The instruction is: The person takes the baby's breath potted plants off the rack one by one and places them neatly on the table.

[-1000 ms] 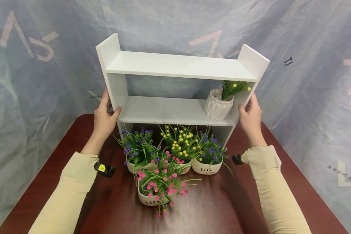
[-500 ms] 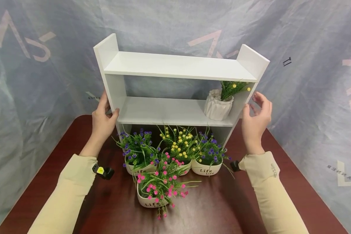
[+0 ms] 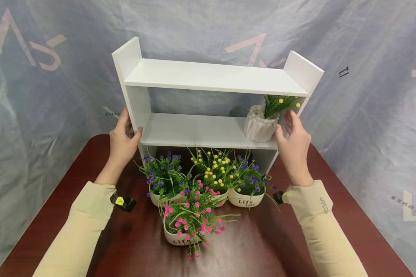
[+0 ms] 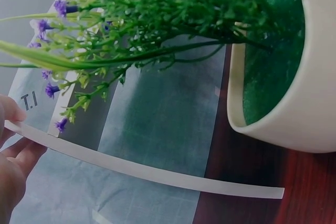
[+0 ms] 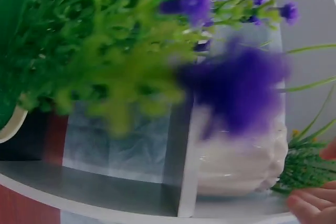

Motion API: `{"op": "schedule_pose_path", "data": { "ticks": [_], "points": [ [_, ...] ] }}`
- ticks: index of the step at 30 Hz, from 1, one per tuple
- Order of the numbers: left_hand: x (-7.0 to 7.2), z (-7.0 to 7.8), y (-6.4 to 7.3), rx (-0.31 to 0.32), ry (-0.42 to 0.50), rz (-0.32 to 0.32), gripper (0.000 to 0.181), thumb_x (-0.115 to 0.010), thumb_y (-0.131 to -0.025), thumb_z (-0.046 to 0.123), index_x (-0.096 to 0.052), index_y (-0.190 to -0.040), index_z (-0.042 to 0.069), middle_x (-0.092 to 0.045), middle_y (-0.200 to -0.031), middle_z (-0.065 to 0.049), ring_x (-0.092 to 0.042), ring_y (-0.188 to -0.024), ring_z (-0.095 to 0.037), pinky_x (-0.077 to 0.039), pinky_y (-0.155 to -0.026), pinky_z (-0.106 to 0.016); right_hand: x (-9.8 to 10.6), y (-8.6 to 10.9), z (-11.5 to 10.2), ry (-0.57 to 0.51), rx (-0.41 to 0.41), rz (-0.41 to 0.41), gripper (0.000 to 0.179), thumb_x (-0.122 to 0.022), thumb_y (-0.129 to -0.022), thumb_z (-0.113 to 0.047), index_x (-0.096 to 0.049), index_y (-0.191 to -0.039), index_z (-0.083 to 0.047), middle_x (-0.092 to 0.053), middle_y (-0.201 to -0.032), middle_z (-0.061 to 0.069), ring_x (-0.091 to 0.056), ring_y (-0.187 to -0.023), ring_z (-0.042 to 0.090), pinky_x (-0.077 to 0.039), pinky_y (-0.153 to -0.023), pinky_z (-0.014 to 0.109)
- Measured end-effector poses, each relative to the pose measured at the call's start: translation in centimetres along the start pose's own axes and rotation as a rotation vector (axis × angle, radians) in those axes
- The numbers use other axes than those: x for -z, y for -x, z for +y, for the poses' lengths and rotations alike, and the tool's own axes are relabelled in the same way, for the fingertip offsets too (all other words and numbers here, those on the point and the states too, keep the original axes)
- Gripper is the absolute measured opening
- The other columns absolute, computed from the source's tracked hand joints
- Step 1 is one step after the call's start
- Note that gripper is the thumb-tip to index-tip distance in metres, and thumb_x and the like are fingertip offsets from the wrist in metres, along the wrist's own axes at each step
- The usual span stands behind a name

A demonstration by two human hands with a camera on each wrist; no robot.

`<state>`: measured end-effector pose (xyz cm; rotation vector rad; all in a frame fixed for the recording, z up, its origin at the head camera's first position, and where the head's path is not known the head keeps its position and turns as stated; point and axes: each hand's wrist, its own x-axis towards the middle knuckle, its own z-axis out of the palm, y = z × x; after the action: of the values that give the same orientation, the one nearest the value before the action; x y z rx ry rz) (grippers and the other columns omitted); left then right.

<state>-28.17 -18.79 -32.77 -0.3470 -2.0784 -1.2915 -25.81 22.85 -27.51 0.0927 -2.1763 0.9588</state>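
Note:
A white two-tier shelf (image 3: 208, 75) stands on the table. My left hand (image 3: 123, 143) grips its left side panel, with the thumb on the front edge and the fingers behind. In the left wrist view that hand (image 4: 14, 174) holds the panel's narrow edge (image 4: 131, 167). On the middle board, at its right end, sits a crinkled white ceramic pot (image 3: 260, 127) with yellow-flowered greenery. My right hand (image 3: 294, 148) is beside this pot, thumb and fingers apart, just inside the right panel. The right wrist view shows its fingertips (image 5: 310, 205) by the greenery; contact with the pot cannot be made out.
Below and before the shelf stand cream "Life" pots: purple flowers at left (image 3: 166, 199), yellow in the middle (image 3: 215, 169), purple at right (image 3: 247, 198), pink in front (image 3: 182, 238). The dark red table (image 3: 249, 246) is ringed by grey cloth (image 3: 367, 115).
My right hand has let go of the shelf's right panel, moved outward, then come in to beside the white ceramic pot. My left hand has kept its grip on the left panel.

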Motion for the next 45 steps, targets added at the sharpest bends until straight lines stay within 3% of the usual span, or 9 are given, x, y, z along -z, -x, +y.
{"op": "schedule_pose_path", "data": {
  "ticks": [5,8,14,25,30,37,42,45],
  "points": [
    [0.1,0.0,0.0,0.006,0.001,0.008,0.071,-0.058,-0.092,0.000,-0.029,-0.154,0.021,-0.053,-0.141,-0.019,-0.055,-0.125,-0.038,-0.051,-0.089,-0.053,-0.1,-0.8,-0.6,0.128,-0.115,-0.220,0.068,-0.055,-0.096,-0.024,-0.025,-0.153,-0.003,-0.042,-0.149,0.021,-0.048,-0.133,0.037,-0.043,-0.110,0.050],
    [0.1,0.0,0.0,0.009,0.001,0.009,0.071,-0.058,-0.092,0.000,-0.029,-0.154,0.021,-0.052,-0.142,-0.019,-0.055,-0.125,-0.038,-0.052,-0.090,-0.053,-0.4,-1.2,-0.5,0.131,-0.155,-0.278,0.073,-0.055,-0.096,-0.027,-0.020,-0.155,-0.004,-0.038,-0.152,0.020,-0.044,-0.137,0.036,-0.040,-0.112,0.050],
    [0.0,-0.1,-0.1,0.018,0.011,0.016,0.072,-0.059,-0.092,0.000,-0.029,-0.154,0.021,-0.052,-0.142,-0.019,-0.055,-0.125,-0.038,-0.052,-0.090,-0.053,-0.7,-1.5,-0.3,0.033,-0.192,-0.280,0.068,-0.058,-0.096,-0.020,-0.025,-0.153,-0.002,-0.038,-0.152,0.017,-0.043,-0.138,0.030,-0.043,-0.112,0.043],
    [0.2,-0.2,0.0,0.015,-0.005,0.028,0.071,-0.057,-0.092,-0.001,-0.030,-0.154,0.024,-0.054,-0.141,-0.017,-0.057,-0.124,-0.035,-0.052,-0.090,-0.050,-1.0,-1.3,-0.2,-0.111,-0.132,-0.285,0.052,-0.060,-0.093,-0.005,-0.042,-0.142,0.000,-0.055,-0.140,0.016,-0.053,-0.130,0.028,-0.048,-0.108,0.039],
    [0.1,-0.1,0.1,0.022,0.002,0.023,0.071,-0.056,-0.093,0.000,-0.030,-0.153,0.026,-0.053,-0.141,-0.016,-0.056,-0.125,-0.035,-0.052,-0.090,-0.050,-1.4,-1.3,0.0,-0.118,-0.183,-0.345,0.066,-0.061,-0.094,-0.009,-0.028,-0.150,0.001,-0.039,-0.152,0.019,-0.040,-0.141,0.031,-0.040,-0.115,0.041],
    [-0.1,-0.1,0.1,0.019,-0.012,0.027,0.071,-0.057,-0.093,0.000,-0.031,-0.153,0.026,-0.055,-0.140,-0.017,-0.057,-0.123,-0.035,-0.053,-0.089,-0.052,-2.0,-2.2,0.9,-0.151,-0.303,-0.457,0.089,-0.065,-0.093,-0.032,-0.010,-0.156,-0.003,-0.014,-0.162,0.014,-0.020,-0.150,0.028,-0.029,-0.122,0.042],
    [-0.1,-0.2,0.1,0.012,-0.009,0.030,0.071,-0.057,-0.093,0.000,-0.031,-0.153,0.026,-0.055,-0.139,-0.017,-0.057,-0.123,-0.036,-0.053,-0.088,-0.052,-2.6,-2.8,1.5,-0.266,-0.353,-0.493,0.098,-0.070,-0.090,-0.029,-0.002,-0.156,-0.004,-0.009,-0.163,0.014,-0.014,-0.151,0.027,-0.022,-0.125,0.039],
    [-0.2,-0.2,0.2,0.009,0.000,0.024,0.071,-0.056,-0.093,0.000,-0.030,-0.153,0.025,-0.053,-0.141,-0.017,-0.056,-0.124,-0.036,-0.053,-0.089,-0.052,-2.9,-2.9,1.7,-0.299,-0.341,-0.498,0.098,-0.072,-0.088,-0.021,-0.003,-0.156,-0.002,-0.016,-0.161,0.018,-0.021,-0.149,0.030,-0.024,-0.124,0.040]
  ]
}}
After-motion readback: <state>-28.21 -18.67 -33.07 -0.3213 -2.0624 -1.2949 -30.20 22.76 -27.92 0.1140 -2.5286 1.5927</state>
